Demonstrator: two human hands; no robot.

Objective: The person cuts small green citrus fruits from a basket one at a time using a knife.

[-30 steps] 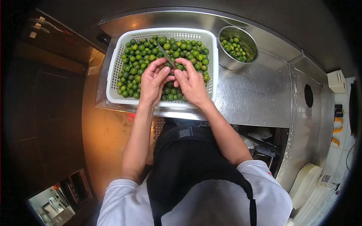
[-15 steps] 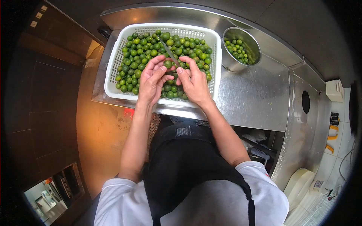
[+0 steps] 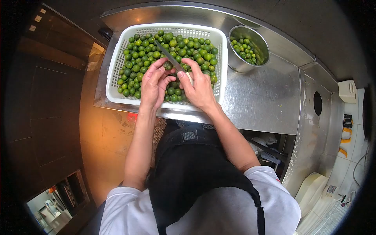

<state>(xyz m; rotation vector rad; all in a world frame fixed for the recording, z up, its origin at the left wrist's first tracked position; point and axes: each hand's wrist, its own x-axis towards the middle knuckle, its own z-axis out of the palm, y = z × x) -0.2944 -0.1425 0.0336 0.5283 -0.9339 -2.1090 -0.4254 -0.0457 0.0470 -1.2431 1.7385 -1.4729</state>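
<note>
The dark panelled wall [image 3: 43, 113] stands at the far left, and beside it I see a strip of floor [image 3: 100, 145] lit a warm orange. Next comes a white slotted basket [image 3: 111, 84], resting on the steel worktop [image 3: 266, 103] and heaped with small round green fruits [image 3: 137, 68], some deep green, some yellower. Over the near half of the basket, the left hand [image 3: 153, 84] has its grip closed on a single green fruit [image 3: 168, 65], pinched at the fingertips with the other fingers curled beneath. Just beside that fruit runs the blade of a knife [image 3: 172, 60], slanting forward and to the left above the heap; whether it touches the skin I can't tell from here. To its right, the right hand [image 3: 199, 88] has its grip wrapped around the knife's pale handle, thumb near the base of the blade. A black apron [image 3: 192, 168] covers the person's front, below both forearms. Right of the basket, a round metal pot [image 3: 239, 65] stands on the worktop, partly filled with more of the fruits. Farther right, a dark oval opening [image 3: 317, 103] shows in the steel, and yellow handles [image 3: 346, 136] lie against white tiles [image 3: 350, 150].
</note>
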